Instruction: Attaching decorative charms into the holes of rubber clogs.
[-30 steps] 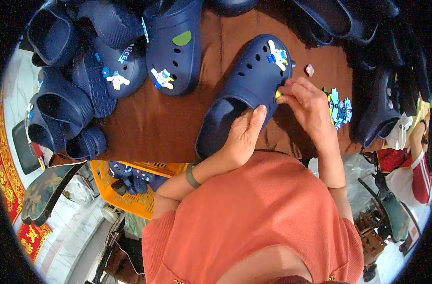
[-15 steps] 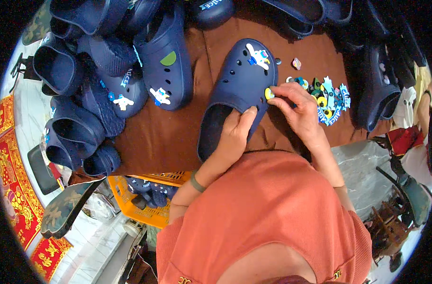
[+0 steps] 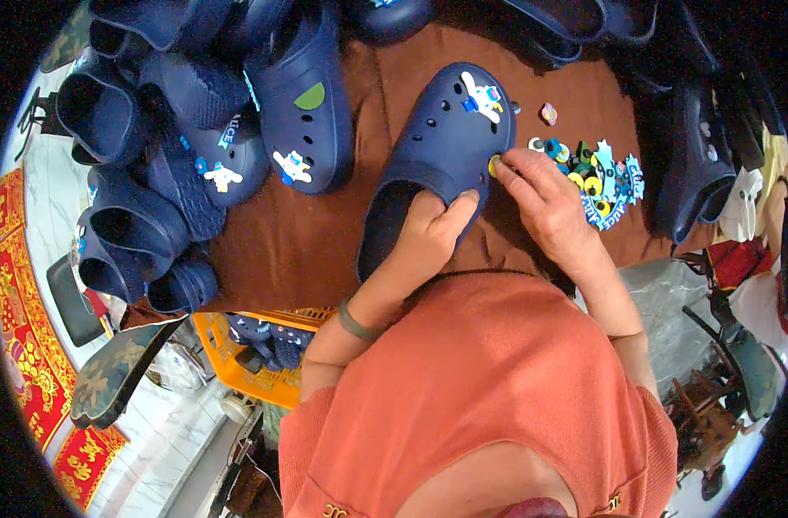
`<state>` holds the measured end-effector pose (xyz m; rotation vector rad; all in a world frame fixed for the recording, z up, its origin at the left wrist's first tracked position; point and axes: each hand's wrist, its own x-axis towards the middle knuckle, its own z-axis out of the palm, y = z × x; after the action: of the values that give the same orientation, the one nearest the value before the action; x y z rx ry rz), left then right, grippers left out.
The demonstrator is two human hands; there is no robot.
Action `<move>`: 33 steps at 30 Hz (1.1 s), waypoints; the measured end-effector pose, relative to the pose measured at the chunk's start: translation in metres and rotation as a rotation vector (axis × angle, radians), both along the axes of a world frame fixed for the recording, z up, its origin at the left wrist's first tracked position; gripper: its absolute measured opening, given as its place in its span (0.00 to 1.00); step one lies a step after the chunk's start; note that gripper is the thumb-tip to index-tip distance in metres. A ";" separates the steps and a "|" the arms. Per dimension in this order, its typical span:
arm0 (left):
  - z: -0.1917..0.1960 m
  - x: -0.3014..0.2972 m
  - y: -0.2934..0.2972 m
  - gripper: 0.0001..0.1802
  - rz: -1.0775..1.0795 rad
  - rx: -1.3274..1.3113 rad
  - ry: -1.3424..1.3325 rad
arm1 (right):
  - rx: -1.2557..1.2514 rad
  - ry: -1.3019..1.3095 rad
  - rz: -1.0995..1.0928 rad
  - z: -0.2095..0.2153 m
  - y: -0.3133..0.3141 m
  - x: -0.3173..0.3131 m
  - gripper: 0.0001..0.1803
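A navy clog (image 3: 424, 148) lies in front of me, toe pointing away and slightly right. My left hand (image 3: 433, 229) grips its side, fingers inside the foot opening and thumb on the outside. At the clog's right side, my right hand (image 3: 545, 200) is closed in a pinch on a small round yellow shoe charm (image 3: 495, 166). The charm is against the shoe's edge near the holes; whether its stem sits in one is hidden. A white character charm (image 3: 483, 97) with blue parts is fixed near the toe. Several loose charms (image 3: 603, 186) are heaped beyond my right hand.
Another navy clog (image 3: 301, 129) with a green half-round charm stands to the left, beside more piled clogs (image 3: 139, 220). A small pink charm (image 3: 548, 114) lies on the brown cloth (image 3: 277, 250). Below the table's edge is an orange crate (image 3: 239, 371). Dark clogs (image 3: 700, 186) line the right.
The clog has shifted slightly, its toe moving away and to the right. My right hand has moved with it, still pinching the yellow charm, which now shows less of its face.
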<state>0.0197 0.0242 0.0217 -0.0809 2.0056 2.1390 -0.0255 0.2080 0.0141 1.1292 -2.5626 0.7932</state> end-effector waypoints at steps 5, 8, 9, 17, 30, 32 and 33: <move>-0.022 0.007 -0.004 0.14 -0.077 -0.317 0.343 | 0.135 0.013 0.110 0.010 0.003 -0.012 0.20; -0.017 0.009 0.002 0.13 -0.010 -0.015 0.059 | 0.044 -0.032 0.115 0.001 0.006 -0.014 0.18; -0.016 0.010 0.003 0.13 -0.011 0.057 -0.023 | 0.045 -0.032 0.117 -0.001 0.005 -0.015 0.18; -0.013 0.002 -0.001 0.16 -0.090 -0.134 0.098 | -0.455 -0.321 -0.220 -0.028 -0.017 0.001 0.14; 0.001 -0.008 -0.002 0.31 0.247 0.578 -0.347 | -0.102 -0.081 -0.618 0.008 0.086 0.001 0.04; -0.001 -0.007 -0.004 0.31 0.259 0.512 -0.357 | -0.048 -0.090 -0.548 0.005 0.093 0.001 0.06; -0.002 -0.006 -0.004 0.31 0.269 0.449 -0.367 | -0.049 -0.090 -0.545 0.004 0.092 0.001 0.06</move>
<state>0.0133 0.0204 0.0196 -0.6498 1.3450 2.4603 -0.0240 0.2998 0.0179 0.3454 -2.7041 0.7674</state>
